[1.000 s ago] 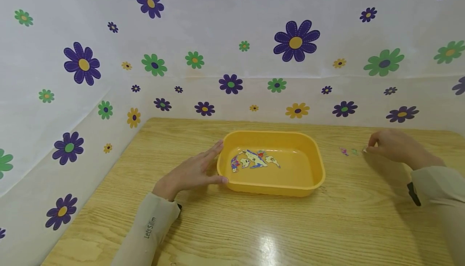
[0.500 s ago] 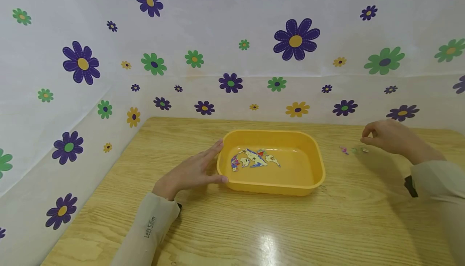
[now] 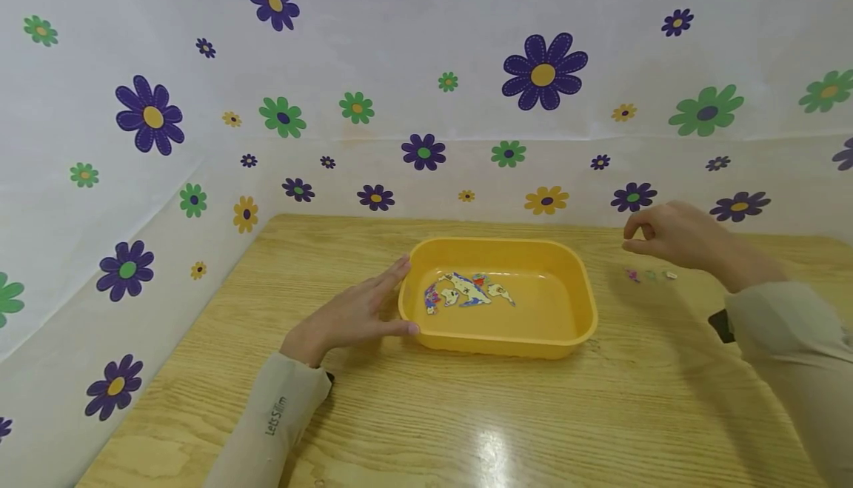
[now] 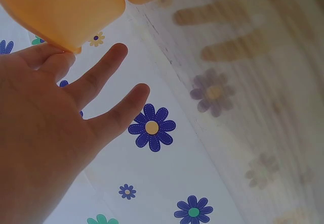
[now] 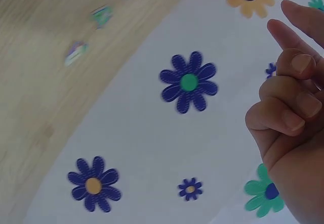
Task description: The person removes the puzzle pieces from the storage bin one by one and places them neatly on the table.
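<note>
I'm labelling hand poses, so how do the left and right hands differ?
The left hand touches the yellow tray; the right hand is raised above the table, away from the tray. The left hand's fingers are spread; several of the right hand's are curled. Both hands come out of pale sleeves.

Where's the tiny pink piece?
In the head view, the pink piece lies on the table toward the right, between the yellow tray and the green piece, its nearest neighbour.
</note>
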The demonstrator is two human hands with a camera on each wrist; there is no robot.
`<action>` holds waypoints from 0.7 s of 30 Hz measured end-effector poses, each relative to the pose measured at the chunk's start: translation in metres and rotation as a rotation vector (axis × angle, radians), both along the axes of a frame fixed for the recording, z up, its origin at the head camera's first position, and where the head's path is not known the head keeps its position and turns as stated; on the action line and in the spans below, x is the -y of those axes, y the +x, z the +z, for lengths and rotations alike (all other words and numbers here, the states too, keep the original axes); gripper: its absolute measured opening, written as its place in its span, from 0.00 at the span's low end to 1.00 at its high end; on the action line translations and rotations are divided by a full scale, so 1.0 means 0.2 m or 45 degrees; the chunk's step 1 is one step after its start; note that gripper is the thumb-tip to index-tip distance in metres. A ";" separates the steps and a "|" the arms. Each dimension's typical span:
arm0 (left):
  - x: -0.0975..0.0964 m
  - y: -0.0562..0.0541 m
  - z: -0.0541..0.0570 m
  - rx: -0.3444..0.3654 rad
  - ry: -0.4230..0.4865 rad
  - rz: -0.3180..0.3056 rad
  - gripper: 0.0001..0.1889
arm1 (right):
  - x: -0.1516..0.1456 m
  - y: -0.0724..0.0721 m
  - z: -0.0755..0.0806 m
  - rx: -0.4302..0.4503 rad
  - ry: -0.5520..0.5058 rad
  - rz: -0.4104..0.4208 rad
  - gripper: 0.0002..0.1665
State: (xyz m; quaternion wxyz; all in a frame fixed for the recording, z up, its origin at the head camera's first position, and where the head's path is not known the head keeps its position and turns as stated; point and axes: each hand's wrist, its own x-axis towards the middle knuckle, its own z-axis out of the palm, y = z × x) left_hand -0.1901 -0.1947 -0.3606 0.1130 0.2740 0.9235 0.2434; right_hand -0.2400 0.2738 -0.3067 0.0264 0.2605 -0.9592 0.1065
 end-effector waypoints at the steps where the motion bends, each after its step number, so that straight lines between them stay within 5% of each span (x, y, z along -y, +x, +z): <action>1: 0.00 0.00 0.00 0.001 0.001 0.000 0.56 | 0.02 0.00 0.01 -0.016 -0.003 0.015 0.06; 21: 0.00 0.00 0.00 0.002 0.006 0.009 0.56 | 0.33 -0.01 0.08 0.056 -0.112 0.166 0.05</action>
